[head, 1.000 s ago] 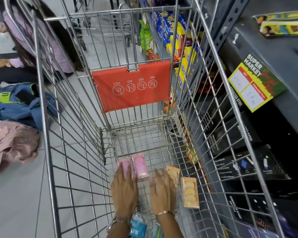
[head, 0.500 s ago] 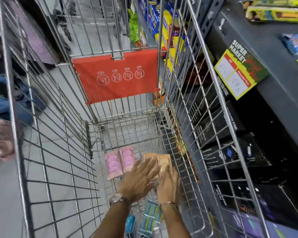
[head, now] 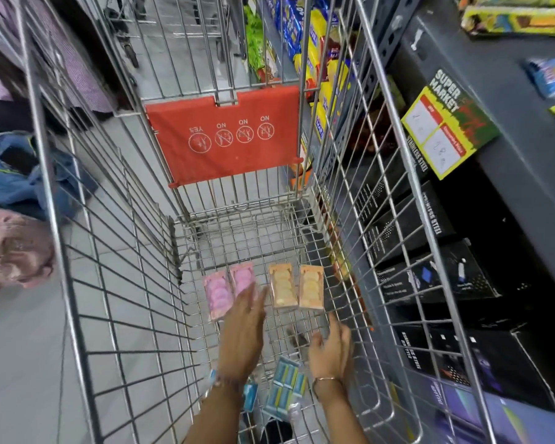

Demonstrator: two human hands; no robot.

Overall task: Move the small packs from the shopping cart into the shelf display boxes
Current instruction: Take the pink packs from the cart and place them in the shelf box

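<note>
Both my hands reach down into the wire shopping cart. On its floor lie two pink packs side by side and, to their right, two orange packs. My left hand is flat, fingers resting on the near end of the right pink pack. My right hand hovers open below the orange packs, holding nothing. Several blue packs lie between my wrists at the cart's near end.
A dark shelf unit runs along the cart's right side, with a yellow price tag and black boxes below. Snack packets fill shelves ahead. Clothes and a person's purple sleeve are left of the cart.
Both hands came off the orange packs, which now lie side by side. My left hand slid left to the pink packs; my right hand drew back toward me.
</note>
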